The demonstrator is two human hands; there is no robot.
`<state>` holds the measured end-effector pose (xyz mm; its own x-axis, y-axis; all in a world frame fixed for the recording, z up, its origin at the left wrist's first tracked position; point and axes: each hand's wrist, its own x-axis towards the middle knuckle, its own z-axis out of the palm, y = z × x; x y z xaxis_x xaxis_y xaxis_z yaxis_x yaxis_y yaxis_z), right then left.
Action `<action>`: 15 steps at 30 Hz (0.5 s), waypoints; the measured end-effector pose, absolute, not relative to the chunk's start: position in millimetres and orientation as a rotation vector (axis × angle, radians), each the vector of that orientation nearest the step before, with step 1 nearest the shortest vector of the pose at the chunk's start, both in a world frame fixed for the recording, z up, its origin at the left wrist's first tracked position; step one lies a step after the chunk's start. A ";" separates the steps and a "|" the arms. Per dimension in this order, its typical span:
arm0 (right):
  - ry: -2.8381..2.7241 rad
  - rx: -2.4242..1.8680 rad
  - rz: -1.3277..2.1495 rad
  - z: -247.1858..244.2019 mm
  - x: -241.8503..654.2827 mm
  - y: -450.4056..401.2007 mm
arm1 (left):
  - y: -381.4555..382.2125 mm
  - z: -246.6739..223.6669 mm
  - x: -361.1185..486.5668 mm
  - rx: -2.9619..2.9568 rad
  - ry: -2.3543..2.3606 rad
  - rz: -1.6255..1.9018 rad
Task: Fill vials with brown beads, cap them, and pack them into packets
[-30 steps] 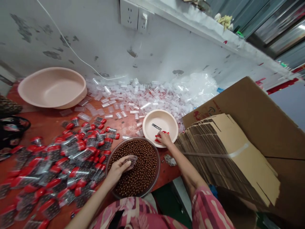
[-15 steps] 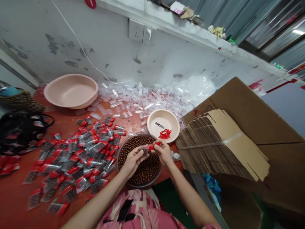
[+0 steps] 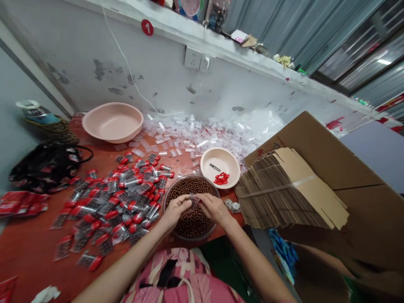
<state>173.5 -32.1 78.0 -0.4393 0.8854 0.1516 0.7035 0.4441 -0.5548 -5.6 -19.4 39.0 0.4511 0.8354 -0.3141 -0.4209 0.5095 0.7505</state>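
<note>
Over a basin of brown beads, my left hand is closed on a small clear case with dark contents. My right hand meets it from the right, its fingers pressed together at the case's edge; a bit of red shows there, and whatever else the fingers hold is hidden. Just behind the basin sits a cream bowl with red pieces and a dark strip inside. To the left lies a pile of filled clear cases with red caps.
A pink basin stands at the back left, beside scattered clear empty cases. Stacked flat cardboard and a large carton are on the right. A black bag and red packets lie far left.
The view has shifted, so the scene sits further right on its left side. My right hand has closed in on the case; the red piece between my hands is now mostly hidden.
</note>
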 end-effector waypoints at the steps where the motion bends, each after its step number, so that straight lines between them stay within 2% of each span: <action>1: -2.207 -1.364 0.605 82.3 171.9 -32.1 | -18.8 37.5 -9.0 0.722 0.765 0.855; 4: -2.034 -1.385 0.642 97.4 167.1 -30.7 | -17.3 34.0 -17.5 1.017 0.869 0.881; 7: -2.129 -1.346 0.677 107.5 160.7 -29.9 | -19.1 34.2 -21.5 1.233 0.967 0.887; 11: -2.261 -1.349 0.659 107.6 153.3 -32.5 | -23.6 37.8 -22.7 1.355 1.029 0.874; 15: -2.114 -1.345 0.733 107.0 151.1 -34.2 | -24.9 39.5 -23.1 1.360 1.028 0.874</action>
<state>151.1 -34.2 107.0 -0.3680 0.9191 0.1407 0.6345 0.3588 -0.6846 -23.1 -24.9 39.5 0.3362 0.9391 -0.0717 0.0801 0.0474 0.9957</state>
